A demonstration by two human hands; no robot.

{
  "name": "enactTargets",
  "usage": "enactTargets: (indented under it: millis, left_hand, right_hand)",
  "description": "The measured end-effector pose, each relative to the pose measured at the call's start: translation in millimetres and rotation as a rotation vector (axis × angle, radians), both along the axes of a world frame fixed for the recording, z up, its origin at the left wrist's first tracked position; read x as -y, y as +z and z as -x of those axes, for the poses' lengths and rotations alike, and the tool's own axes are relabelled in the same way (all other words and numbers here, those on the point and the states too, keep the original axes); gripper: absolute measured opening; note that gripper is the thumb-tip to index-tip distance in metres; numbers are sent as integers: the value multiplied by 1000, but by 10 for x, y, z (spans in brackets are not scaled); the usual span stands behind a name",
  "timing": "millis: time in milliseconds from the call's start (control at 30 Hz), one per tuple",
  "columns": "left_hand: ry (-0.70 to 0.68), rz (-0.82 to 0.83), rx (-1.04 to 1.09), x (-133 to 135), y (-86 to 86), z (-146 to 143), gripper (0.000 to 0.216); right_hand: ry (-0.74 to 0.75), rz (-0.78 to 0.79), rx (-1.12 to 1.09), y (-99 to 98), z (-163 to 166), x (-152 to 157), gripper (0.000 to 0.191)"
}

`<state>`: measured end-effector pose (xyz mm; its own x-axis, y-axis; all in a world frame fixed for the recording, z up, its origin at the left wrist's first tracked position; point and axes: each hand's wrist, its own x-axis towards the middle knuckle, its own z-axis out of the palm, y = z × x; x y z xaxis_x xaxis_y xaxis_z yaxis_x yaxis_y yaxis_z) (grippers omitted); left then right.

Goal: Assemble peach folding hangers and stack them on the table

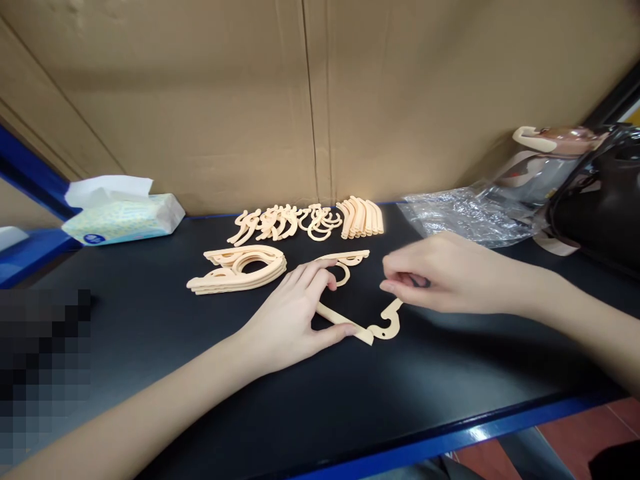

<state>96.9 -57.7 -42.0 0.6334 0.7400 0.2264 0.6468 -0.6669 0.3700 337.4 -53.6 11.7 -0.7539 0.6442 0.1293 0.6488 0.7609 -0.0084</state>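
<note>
My left hand (305, 313) lies over beige plastic parts that look like those of a folding clothes hanger. Its thumb presses on a straight hanger arm (340, 321), and its fingers curl over the far side. Beyond those fingers show a ring-shaped part (343, 274) and another hanger arm (356, 257). A hook-ended piece (389, 328) meets the near end of the straight arm; its upper end runs under my right hand (425, 273). That hand is closed in a pinch above the table, and whatever its fingertips hold is hidden.
A stack of folded hangers (240, 283) lies to the left. Along the back are curved pieces (277, 222), hooks (320, 223) and a row of bent arms (361, 217). A tissue pack (130, 220) stands back left; plastic wrap (465, 215), a bottle (540, 173) and a black bag (600, 207) are right.
</note>
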Motion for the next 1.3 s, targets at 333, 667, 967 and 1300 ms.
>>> enactTargets:
  millis: [333, 667, 967, 1300]
  left_hand:
    - [7, 25, 37, -14, -14, 16, 47]
    - [-21, 20, 8, -21, -21, 22, 57]
    - [-21, 9, -17, -22, -27, 24, 62]
    - [12, 42, 76, -34, -43, 34, 34]
  right_hand:
    - [38, 104, 78, -184, 40, 28, 25]
    - [170, 7, -7, -292, 160, 76, 21]
    - [150, 62, -48, -331, 187, 52, 18]
    - [207, 36, -102, -330, 208, 104, 33]
